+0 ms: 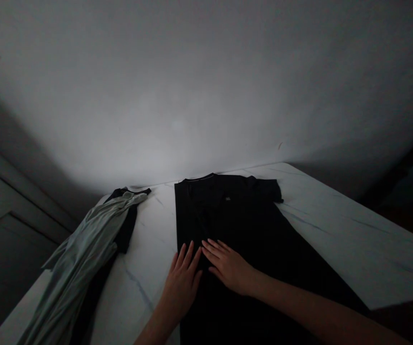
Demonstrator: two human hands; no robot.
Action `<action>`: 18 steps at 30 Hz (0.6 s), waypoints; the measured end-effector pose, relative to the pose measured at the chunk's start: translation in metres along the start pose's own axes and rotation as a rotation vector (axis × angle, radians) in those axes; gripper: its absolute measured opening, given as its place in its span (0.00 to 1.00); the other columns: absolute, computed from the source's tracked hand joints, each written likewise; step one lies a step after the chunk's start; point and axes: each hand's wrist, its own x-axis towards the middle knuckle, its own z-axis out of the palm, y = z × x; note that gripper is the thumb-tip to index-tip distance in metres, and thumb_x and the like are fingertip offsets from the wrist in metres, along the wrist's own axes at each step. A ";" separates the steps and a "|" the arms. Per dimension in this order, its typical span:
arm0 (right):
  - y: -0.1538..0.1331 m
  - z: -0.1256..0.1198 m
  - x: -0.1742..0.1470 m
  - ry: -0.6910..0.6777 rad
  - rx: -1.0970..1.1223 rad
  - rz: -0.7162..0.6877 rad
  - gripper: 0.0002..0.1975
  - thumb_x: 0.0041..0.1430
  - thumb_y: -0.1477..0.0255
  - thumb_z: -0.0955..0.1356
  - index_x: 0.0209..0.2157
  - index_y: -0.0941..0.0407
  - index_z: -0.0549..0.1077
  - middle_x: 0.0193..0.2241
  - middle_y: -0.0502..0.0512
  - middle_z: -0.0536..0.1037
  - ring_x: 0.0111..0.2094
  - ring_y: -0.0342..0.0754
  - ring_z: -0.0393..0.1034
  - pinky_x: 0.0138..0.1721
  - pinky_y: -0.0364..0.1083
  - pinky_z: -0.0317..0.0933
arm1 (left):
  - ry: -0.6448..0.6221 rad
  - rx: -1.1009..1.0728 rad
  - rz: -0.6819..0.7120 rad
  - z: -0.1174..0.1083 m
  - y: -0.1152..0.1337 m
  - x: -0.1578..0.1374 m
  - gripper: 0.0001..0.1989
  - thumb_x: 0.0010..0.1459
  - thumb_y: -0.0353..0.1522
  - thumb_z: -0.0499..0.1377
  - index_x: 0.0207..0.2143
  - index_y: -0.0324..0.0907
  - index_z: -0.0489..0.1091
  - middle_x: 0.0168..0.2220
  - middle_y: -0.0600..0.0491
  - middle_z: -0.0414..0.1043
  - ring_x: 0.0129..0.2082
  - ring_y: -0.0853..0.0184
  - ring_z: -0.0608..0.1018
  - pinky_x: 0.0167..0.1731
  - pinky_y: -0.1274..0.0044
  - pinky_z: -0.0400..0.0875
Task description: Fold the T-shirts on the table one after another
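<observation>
A black short-sleeved garment [242, 225] lies spread on the white marbled table [148, 268]. Its left side is folded inward along a straight edge, and one sleeve sticks out at the far right. My left hand [183, 275] rests flat on the folded left edge with its fingers stretched out. Just beside it, my right hand [228, 266] lies flat on the black cloth, fingers pointing left and nearly touching the left hand. Neither hand grips anything. The garment's lower end runs out of view at the bottom.
On the table's left side lie a grey-green garment [87, 244] and a dark garment [127, 230] partly beneath it. A pale wall [192, 96] rises behind the table's far edge. A panelled door [8, 249] stands at the left.
</observation>
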 end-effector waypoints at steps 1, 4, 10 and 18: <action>-0.005 -0.001 -0.010 -0.003 0.029 0.018 0.26 0.65 0.69 0.62 0.63 0.59 0.60 0.65 0.60 0.56 0.66 0.55 0.49 0.65 0.58 0.49 | 0.014 -0.003 0.015 -0.002 0.004 -0.011 0.32 0.63 0.32 0.51 0.67 0.53 0.45 0.68 0.51 0.49 0.66 0.56 0.56 0.59 0.59 0.65; -0.019 -0.008 -0.028 0.015 0.127 0.088 0.23 0.64 0.70 0.64 0.60 0.56 0.66 0.63 0.58 0.61 0.64 0.54 0.54 0.64 0.56 0.51 | 0.058 0.001 0.015 -0.005 0.014 -0.036 0.33 0.63 0.31 0.51 0.67 0.57 0.43 0.68 0.52 0.49 0.66 0.56 0.58 0.57 0.59 0.67; -0.018 -0.038 0.017 0.093 0.075 0.465 0.11 0.65 0.70 0.63 0.39 0.52 0.78 0.40 0.53 0.81 0.42 0.49 0.76 0.43 0.47 0.67 | 0.165 0.025 -0.049 -0.002 0.038 -0.041 0.30 0.62 0.32 0.53 0.65 0.52 0.50 0.68 0.48 0.49 0.66 0.51 0.57 0.56 0.56 0.68; -0.003 -0.031 0.089 0.116 -0.149 0.752 0.15 0.68 0.69 0.60 0.44 0.64 0.72 0.39 0.69 0.78 0.41 0.56 0.76 0.37 0.48 0.67 | 0.208 0.023 -0.132 0.008 0.050 -0.035 0.32 0.63 0.34 0.51 0.67 0.47 0.45 0.68 0.45 0.51 0.66 0.53 0.58 0.56 0.58 0.69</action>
